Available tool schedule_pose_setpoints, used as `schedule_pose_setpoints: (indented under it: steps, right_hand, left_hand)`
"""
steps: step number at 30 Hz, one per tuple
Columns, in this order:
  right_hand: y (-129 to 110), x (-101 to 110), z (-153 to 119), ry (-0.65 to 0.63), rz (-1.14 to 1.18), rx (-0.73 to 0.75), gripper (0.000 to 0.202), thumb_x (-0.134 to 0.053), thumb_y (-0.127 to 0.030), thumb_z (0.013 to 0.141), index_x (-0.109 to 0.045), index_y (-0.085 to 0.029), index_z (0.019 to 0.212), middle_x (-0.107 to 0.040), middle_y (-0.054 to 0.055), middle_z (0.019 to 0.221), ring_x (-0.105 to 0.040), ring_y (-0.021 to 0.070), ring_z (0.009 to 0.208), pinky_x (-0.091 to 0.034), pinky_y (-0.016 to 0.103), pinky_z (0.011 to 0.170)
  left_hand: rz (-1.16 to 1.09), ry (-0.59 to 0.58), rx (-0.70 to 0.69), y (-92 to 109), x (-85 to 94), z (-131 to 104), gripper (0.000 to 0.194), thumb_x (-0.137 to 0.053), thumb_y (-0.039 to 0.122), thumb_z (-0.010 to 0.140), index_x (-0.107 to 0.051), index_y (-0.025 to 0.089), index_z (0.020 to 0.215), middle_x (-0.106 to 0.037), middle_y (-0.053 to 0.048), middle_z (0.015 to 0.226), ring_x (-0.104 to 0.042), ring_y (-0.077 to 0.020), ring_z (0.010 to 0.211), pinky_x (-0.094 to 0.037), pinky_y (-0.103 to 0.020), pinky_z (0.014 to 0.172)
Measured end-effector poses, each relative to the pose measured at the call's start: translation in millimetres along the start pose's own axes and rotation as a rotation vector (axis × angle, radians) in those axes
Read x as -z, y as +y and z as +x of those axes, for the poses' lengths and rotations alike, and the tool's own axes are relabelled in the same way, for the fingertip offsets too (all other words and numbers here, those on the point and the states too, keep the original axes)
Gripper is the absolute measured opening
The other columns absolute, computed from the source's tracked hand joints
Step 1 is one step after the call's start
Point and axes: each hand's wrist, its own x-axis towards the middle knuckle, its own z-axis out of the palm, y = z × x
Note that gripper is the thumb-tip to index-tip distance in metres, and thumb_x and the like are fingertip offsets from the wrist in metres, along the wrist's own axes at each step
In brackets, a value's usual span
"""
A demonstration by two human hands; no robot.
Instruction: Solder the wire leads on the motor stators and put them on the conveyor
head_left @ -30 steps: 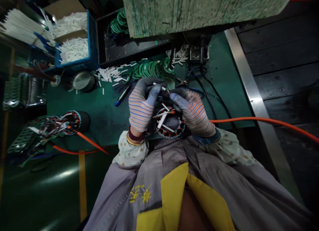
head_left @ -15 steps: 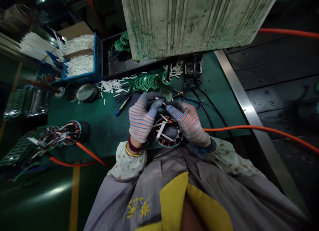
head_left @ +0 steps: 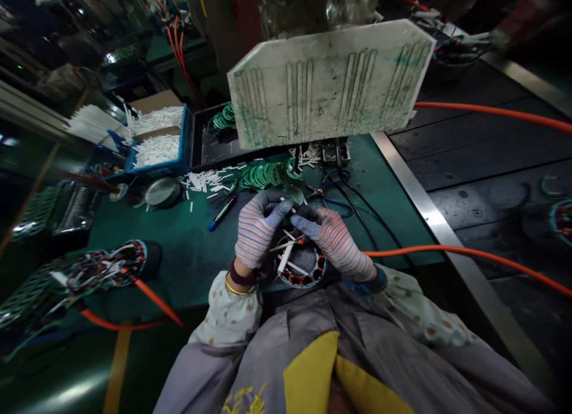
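1. Left hand, gloved: thumb and fingers pinched narrow on a slim white sleeve.
2. Right hand, gloved: fingers curled close together beside the left fingertips; cannot tell whether it grips anything, contact point hidden.
3. Sleeve position: above the far side of the wound ring, which lies at the front of the green bench, near the person's lap.
4. White tubes lie across the ring's opening.
5. Beyond the hands: a row of green rings, with loose white pieces to its left.
6. Blue-ended pen and round metal tin lie left of the hands.
7. Orange hose extends rightward from near the right wrist.
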Motion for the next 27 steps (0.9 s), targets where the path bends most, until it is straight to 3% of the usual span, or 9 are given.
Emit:
schedule_pose_setpoints:
  steps: [5, 13, 19, 23, 27]
  right_hand:
    - [0.9, 4.7, -3.0, -0.043, 0.007, -0.009, 0.06, -0.11, -0.078, 0.071, -0.085, -0.024, 0.081, -0.082, 0.004, 0.083, -0.072, 0.0231, 0.083, -0.065, 0.038, 0.083]
    - [4.5, 7.6, -2.1, -0.145, -0.02, -0.029, 0.056, -0.108, -0.077, 0.078, -0.087, -0.026, 0.088, -0.082, 0.001, 0.084, -0.073, 0.0235, 0.087, -0.069, 0.041, 0.098]
    - [13.6, 10.0, 0.7, -0.234, -0.065, 0.014, 0.065, -0.097, -0.085, 0.089, -0.087, -0.021, 0.091, -0.082, 0.003, 0.088, -0.074, 0.0231, 0.091, -0.068, 0.04, 0.1]
    - [27.6, 24.0, -1.1, -0.273, -0.255, 0.23, 0.07, -0.078, -0.09, 0.104, -0.09, -0.022, 0.098, -0.085, 0.007, 0.1, -0.077, 0.0253, 0.097, -0.068, 0.042, 0.101]
    - [47.2, 50.4, -27.5, -0.045, -0.652, 0.59, 0.059, -0.064, -0.074, 0.119, -0.093, -0.026, 0.103, -0.087, 0.01, 0.102, -0.079, 0.026, 0.097, -0.066, 0.039, 0.091]
  left_hand:
    - [0.041, -0.061, 0.025, -4.0, 4.4, 9.9, 0.057, -0.1, 0.079, 0.086, -0.081, 0.025, 0.089, -0.085, -0.005, 0.086, -0.079, -0.0261, 0.081, -0.065, -0.035, 0.076]
    - [-0.057, 0.002, 0.09, -7.4, -3.0, 8.6, 0.057, -0.1, 0.077, 0.083, -0.076, 0.025, 0.089, -0.083, -0.006, 0.084, -0.077, -0.0262, 0.078, -0.065, -0.036, 0.073]
    - [0.113, -0.194, 0.057, 5.8, 9.9, 19.0, 0.058, -0.1, 0.077, 0.082, -0.077, 0.024, 0.087, -0.08, -0.002, 0.084, -0.073, -0.0237, 0.081, -0.06, -0.033, 0.078]
    - [0.159, -0.299, 0.02, 3.8, 11.4, 15.9, 0.059, -0.097, 0.078, 0.087, -0.078, 0.022, 0.087, -0.077, -0.002, 0.082, -0.07, -0.0226, 0.08, -0.057, -0.032, 0.077]
    - [0.265, -0.364, -0.099, -15.6, 10.5, -16.2, 0.041, -0.085, 0.064, 0.11, -0.088, 0.024, 0.104, -0.087, -0.003, 0.094, -0.078, -0.0243, 0.084, -0.063, -0.034, 0.079]
